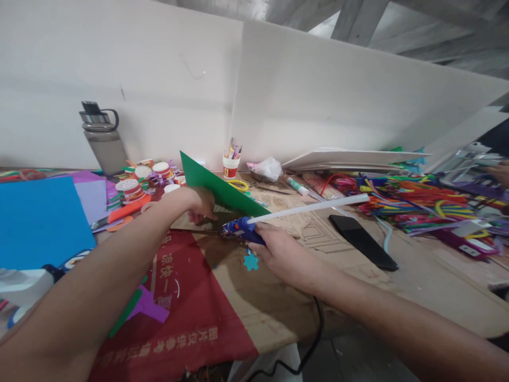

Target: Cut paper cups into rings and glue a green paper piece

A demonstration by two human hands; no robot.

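My right hand point(280, 254) is wrapped round a blue glue gun point(240, 229), with a long white glue stick point(314, 208) out of its back and its nozzle pointing left. A green sheet point(218, 185) stands tilted on the cardboard point(274, 313). Against its near side is my left hand point(201, 204), its fingers partly curled and the index finger pointing toward the sheet's lower part. Whether those fingers grip the sheet is hard to see. A small teal flower shape point(251, 261) is just below the glue gun.
A grey bottle point(104, 146), decorated cups point(130, 191) and a blue sheet point(42, 223) are at the left. Behind stands a pen cup point(230, 166). A black phone point(361, 241) and colourful pipe cleaners point(421, 196) lie right. A black cord point(314, 339) hangs at the front edge.
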